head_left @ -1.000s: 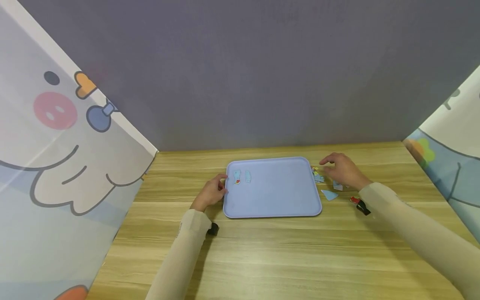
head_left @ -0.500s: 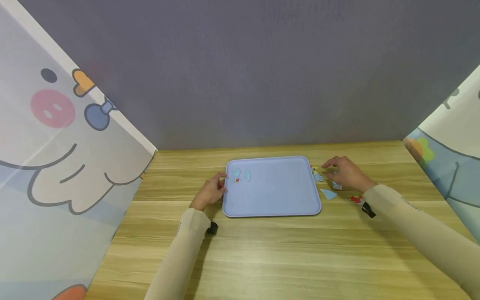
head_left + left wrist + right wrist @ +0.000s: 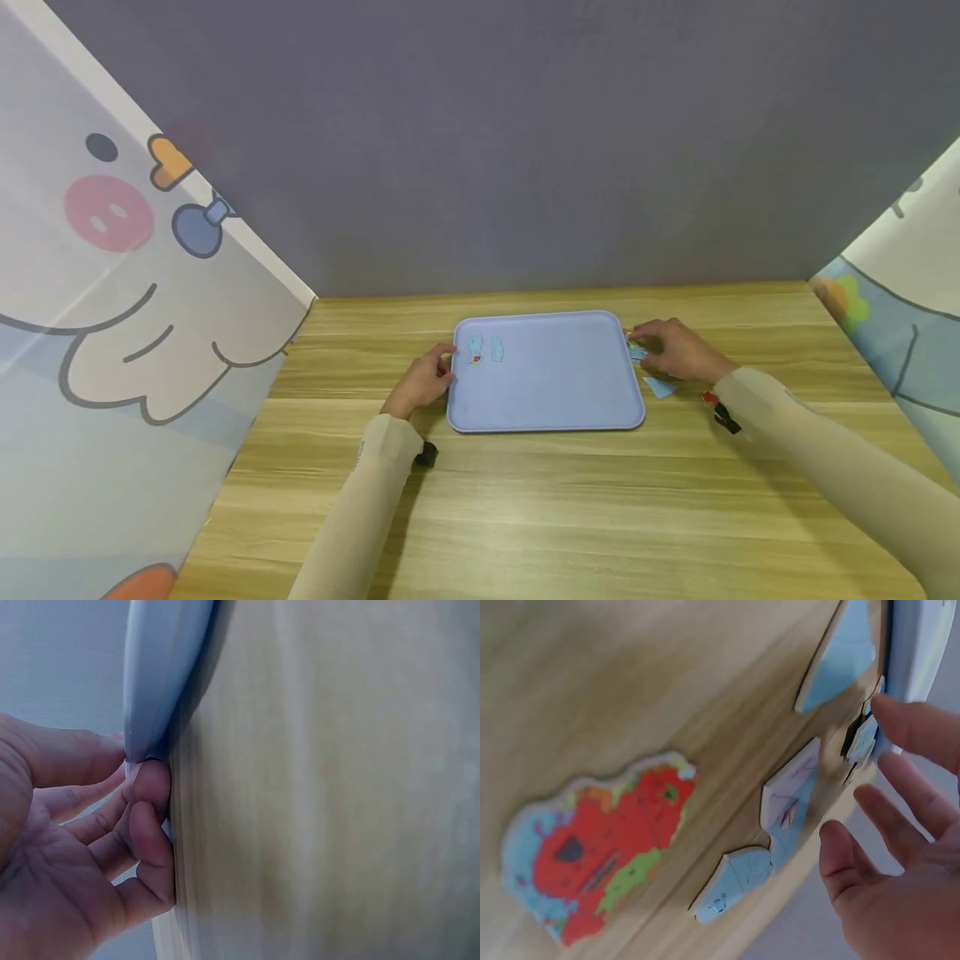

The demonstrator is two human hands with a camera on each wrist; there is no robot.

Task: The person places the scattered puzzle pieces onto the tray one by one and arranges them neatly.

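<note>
My left hand pinches the left rim of a pale blue tray; in the left wrist view the thumb is over the rim and the curled fingers are beneath it. Two light blue puzzle pieces, a left one with a red and yellow end and a narrow one, lie in the tray. Beyond the tray's right rim, my right hand reaches over a small cluster of puzzle pieces. Its fingers are loosely bent and apart, with the thumb tip close over the cluster; nothing shows between them.
Several loose pieces lie on the wooden table near the right hand: a blue wedge, a blue and white one, a rounded blue one and a red one. A grey wall stands behind.
My right hand has moved left and slightly down, closer to the piece cluster at the tray's right rim. The left hand keeps its grip on the tray, which stays in place.
</note>
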